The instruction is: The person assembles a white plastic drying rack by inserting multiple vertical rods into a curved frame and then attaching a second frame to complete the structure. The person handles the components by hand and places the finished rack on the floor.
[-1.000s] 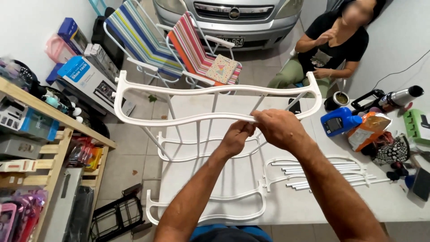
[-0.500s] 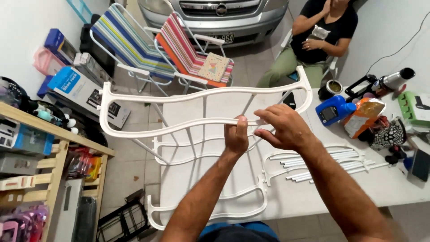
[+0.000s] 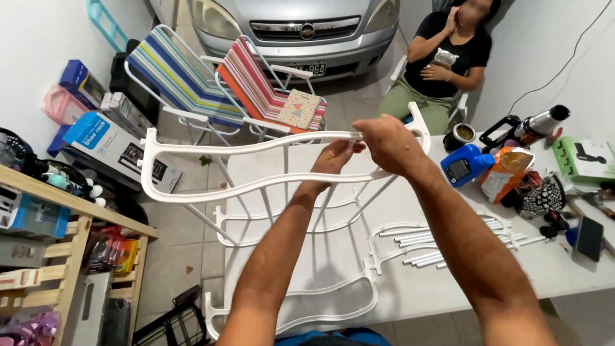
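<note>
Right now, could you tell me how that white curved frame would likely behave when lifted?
The white frame looks like thin plastic, so probably light. Both the left hand and right hand grip one end, so the long far side may flex or sag slightly.

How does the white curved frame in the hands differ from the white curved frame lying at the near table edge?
The held frame is lifted above the table, gripped by the left hand and right hand. The lying frame rests flat, untouched. Both are white, curved, same shape.
</note>
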